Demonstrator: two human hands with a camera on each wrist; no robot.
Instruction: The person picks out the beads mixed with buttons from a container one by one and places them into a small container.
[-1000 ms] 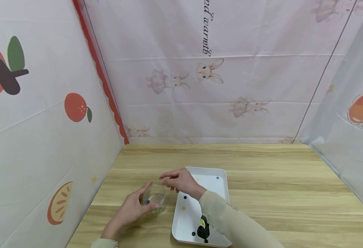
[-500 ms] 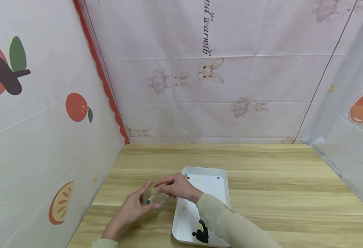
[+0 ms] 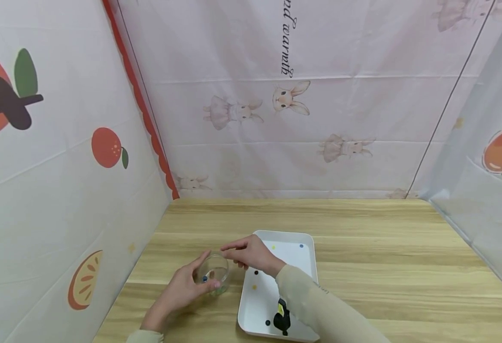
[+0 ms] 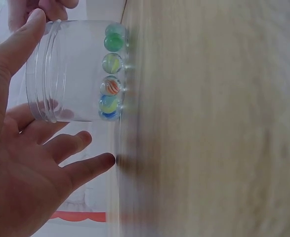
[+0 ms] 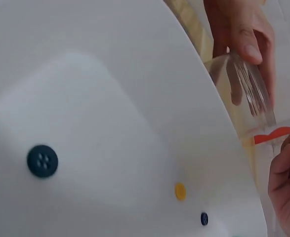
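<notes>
A clear screw-neck jar (image 4: 80,69) stands on the wooden table with several glass marbles (image 4: 111,87) along its bottom, green, yellow, blue and orange-striped. My left hand (image 3: 181,289) grips it from the left, thumb near the threaded neck. Just right of the jar's mouth is my right hand (image 3: 254,252), above the left rim of the white tray (image 3: 244,312). Its thumb and index finger point toward the jar; whether anything sits between their tips cannot be made out. Buttons lie in the tray, among them a dark teal one (image 5: 42,161) and a yellow one (image 5: 180,191).
A small navy button (image 5: 204,218) and a blue dot (image 3: 301,246) are also in the tray. Below the right sleeve shows a black piece (image 3: 281,318) with a yellow patch. Printed cloth walls (image 3: 251,114) enclose the table's back and sides.
My right hand carried something small and dark to the jar's mouth, dipped over it, and has drawn back up and right. The left hand tilted the jar slightly and stays around it.
</notes>
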